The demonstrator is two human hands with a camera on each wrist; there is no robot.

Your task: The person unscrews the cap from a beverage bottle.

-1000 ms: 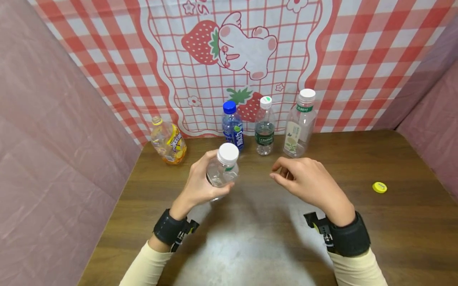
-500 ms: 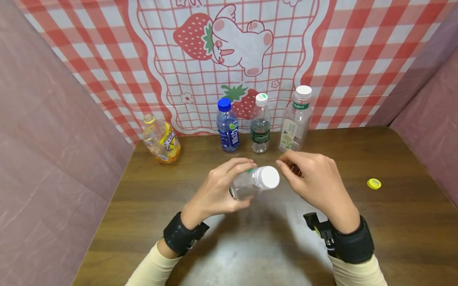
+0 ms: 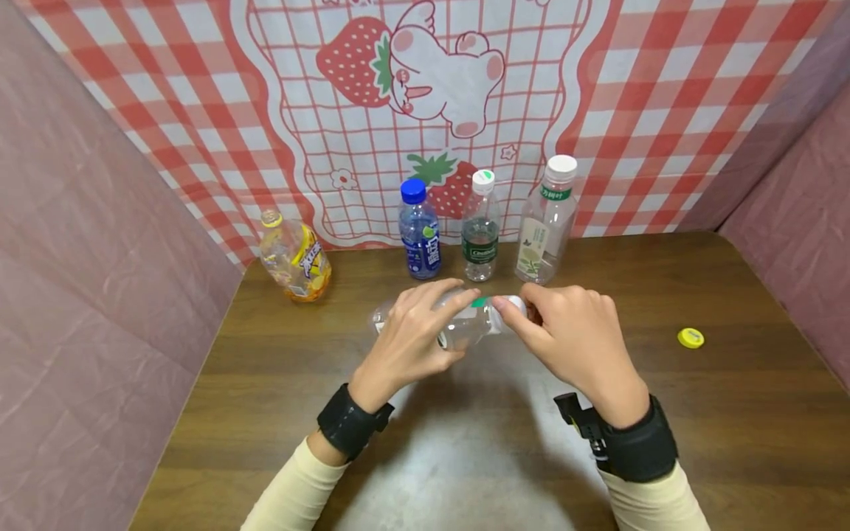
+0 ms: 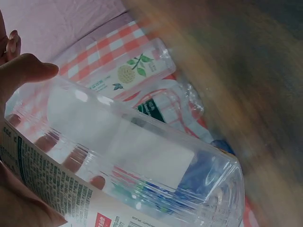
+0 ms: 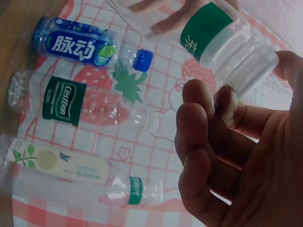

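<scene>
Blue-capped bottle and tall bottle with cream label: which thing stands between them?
The bottle with dark green label stands between them, in the head view and right wrist view alike.

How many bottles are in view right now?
5: yellow-labelled bottle far left; blue-capped bottle, green-labelled bottle, tall bottle across the back; clear bottle in the left hand.

- 茶, on the green band point(image 5: 207, 32) of the held bottle point(image 5: 232, 53), upper right of the right wrist view.
- Small Chinese print, too blurred to read, on that bottle's paper label point(image 4: 57, 189), lower left of the left wrist view.
- 脉动, on the blue bottle point(image 5: 85, 46), upper left of the right wrist view.
- "Cestbon", on the small bottle point(image 5: 78, 101), below it there.
- 方树叶, on the tall bottle point(image 3: 544, 225), right of centre in the head view.
- Unreadable lettering: yellow bottle point(image 3: 299, 262), left; yellow cap point(image 3: 690, 338), right.
</scene>
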